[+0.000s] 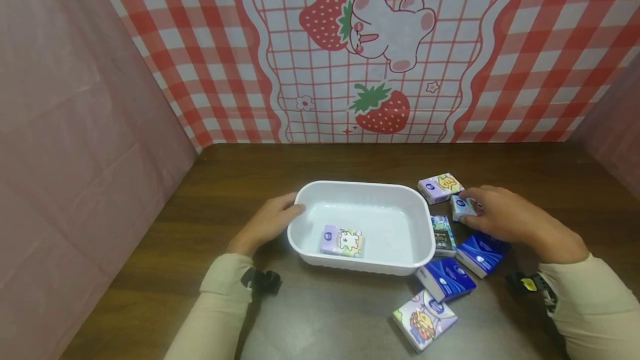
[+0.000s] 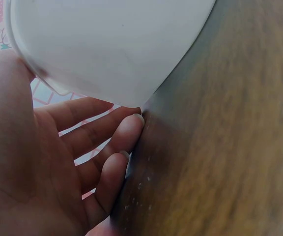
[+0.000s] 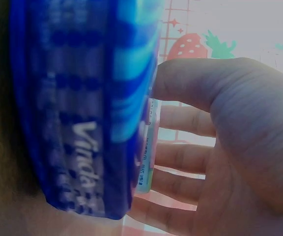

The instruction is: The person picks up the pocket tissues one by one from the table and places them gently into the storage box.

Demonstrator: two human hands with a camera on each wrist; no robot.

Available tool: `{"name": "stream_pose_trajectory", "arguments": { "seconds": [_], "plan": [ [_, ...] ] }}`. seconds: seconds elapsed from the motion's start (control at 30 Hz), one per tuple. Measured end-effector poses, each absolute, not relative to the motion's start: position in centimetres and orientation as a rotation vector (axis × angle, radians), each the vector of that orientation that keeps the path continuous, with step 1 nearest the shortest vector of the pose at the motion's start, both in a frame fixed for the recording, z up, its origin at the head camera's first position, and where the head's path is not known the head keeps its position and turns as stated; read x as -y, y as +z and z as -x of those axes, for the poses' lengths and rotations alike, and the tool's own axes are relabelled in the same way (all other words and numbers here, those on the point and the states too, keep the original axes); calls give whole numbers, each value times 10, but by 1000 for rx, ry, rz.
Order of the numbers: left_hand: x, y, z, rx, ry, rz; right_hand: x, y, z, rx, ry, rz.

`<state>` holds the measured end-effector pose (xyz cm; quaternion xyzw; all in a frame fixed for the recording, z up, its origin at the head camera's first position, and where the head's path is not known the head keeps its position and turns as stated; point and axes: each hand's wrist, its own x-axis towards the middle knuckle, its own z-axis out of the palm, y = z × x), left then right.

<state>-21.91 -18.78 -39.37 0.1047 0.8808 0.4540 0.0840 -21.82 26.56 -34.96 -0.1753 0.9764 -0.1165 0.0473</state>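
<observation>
Table (image 1: 170, 249) before us: right of tub (image 1: 387, 229), light-blue packet (image 1: 458, 209) in right hand's (image 1: 507, 215) grip, tub's left end in left hand's (image 1: 267, 220).

The bench (image 1: 310, 318), brown and wood-grained with a greyish sheen toward its near middle, carries a white tub (image 1: 360, 266) with rounded corners. Along the tub's right side lie a lilac-and-yellow pack (image 1: 440, 188) at the back, a blue-green pack (image 1: 443, 235) with a dark label, and a dark blue pack (image 1: 482, 253) farther right. Nearer the front edge, a second blue pack (image 1: 446, 280) lies by the tub's near right corner, its lower corner overlapping a lilac cartoon pack (image 1: 424, 322).
</observation>
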Motion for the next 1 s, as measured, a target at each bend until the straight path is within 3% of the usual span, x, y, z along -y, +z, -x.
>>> {"name": "stream_pose_trajectory", "arguments": {
  "seconds": [1.0],
  "plan": [
    [187, -393, 219, -2639, 1336, -298, -266, -354, 219, -2979, -375, 534]
  ]
}}
